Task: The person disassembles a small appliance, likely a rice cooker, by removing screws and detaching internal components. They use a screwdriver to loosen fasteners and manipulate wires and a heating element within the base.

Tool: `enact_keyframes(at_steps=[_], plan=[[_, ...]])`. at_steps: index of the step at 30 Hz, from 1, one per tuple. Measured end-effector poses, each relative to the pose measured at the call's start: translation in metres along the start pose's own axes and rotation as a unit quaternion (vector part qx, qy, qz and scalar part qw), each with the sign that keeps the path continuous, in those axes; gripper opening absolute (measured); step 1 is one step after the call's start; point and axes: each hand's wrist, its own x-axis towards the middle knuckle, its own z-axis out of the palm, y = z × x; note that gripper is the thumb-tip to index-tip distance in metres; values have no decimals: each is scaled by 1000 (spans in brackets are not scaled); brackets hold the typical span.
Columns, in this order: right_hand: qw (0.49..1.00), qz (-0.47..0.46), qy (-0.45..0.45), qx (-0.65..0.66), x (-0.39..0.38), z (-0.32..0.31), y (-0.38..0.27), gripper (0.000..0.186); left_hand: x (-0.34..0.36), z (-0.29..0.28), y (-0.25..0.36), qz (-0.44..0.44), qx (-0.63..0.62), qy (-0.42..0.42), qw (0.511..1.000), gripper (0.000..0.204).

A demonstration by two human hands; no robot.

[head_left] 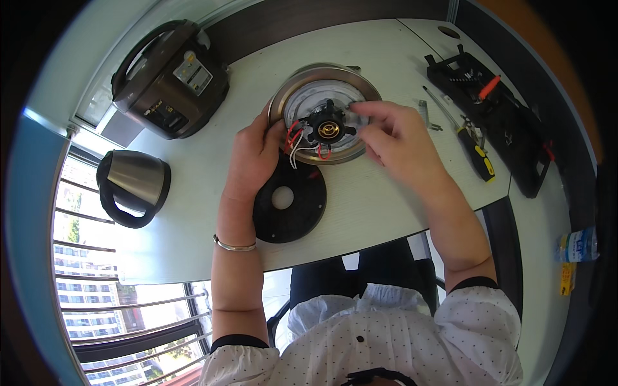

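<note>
An upturned steel kettle body [278,106] stands on the table, its underside facing up. In its middle sits a black connector [328,130] with a brass-coloured ring, and red and white wires [295,143] come out on its left. My left hand [255,154] is closed round the left side of the rim, fingers partly hidden behind it. At the connector's right side my right hand [394,138] has thumb and forefinger curled toward each other; what is between them is too small to tell. Below the kettle body lies a round black cover [301,215] with a centre hole, beside my left wrist.
A brown rice cooker [170,80] and a steel kettle with black handle [134,186] stand at the left. To the right lie a long screwdriver [473,151], small metal parts [473,130] and an opened black tool case [496,122]. A bottle [576,246] is at the far right.
</note>
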Motion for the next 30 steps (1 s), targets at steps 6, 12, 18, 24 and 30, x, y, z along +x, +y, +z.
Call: enact_keyframes(at_steps=[6, 12, 18, 24, 30], plan=[[1000, 6, 10, 21, 4, 0, 1, 31, 0, 0, 0, 3, 28, 4, 1000, 40], [1000, -1, 19, 15, 5, -2, 0, 30, 1, 1, -4, -1, 1, -1, 1000, 41], [999, 6, 22, 31, 6, -1, -1, 29, 0, 1, -6, 0, -6, 1, 1000, 42], [999, 15, 32, 41, 8, -1, -3, 28, 1, 0, 0, -16, -1, -7, 1000, 42], [999, -4, 35, 30, 9, -1, 2, 27, 1, 3, -8, 5, -16, 6, 1000, 41]])
